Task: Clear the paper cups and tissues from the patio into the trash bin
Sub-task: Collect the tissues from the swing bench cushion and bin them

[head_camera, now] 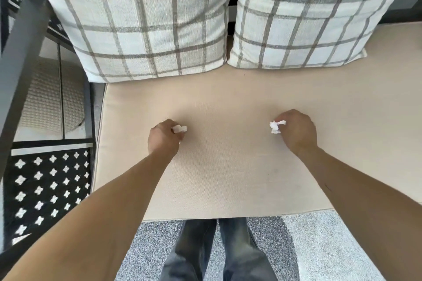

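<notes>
Two crumpled tissues, one per hand, over a tan seat cushion (228, 178). Left hand (163, 138), centre-left of frame, fingers curled closed round the left tissue (179, 129); white wad shows at the fingertips only. Right hand (295, 131), centre-right, pinches the right tissue (276, 126) betw. thumb and fingers; a ragged tuft sticks out toward frame centre. Whether either wad is lifted off the cushion or touching it: cannot tell.

Step in hand (judged): pick-up of tissues from the seat. No paper cups and no trash bin in view, so next move calls for turning away from the seat, locating the bin, carrying both wads w/o dropping, then releasing over its opening. Light, springy paper; a firm closed grip should suffice.

Materials: cushion is fine-woven, matte, flat, w/ piped edge at lower frame. Two plaid pillows (146, 20), upper frame, cream w/ grey-brown checks, plump and upright, side by side. Floor (319, 246), bottom, speckled grey stone. Black mat (50, 189), lower left, w/ white cross motifs. Waffle-knit pouf (45, 98), left, pale and rounded, behind dark metal frame bars.
</notes>
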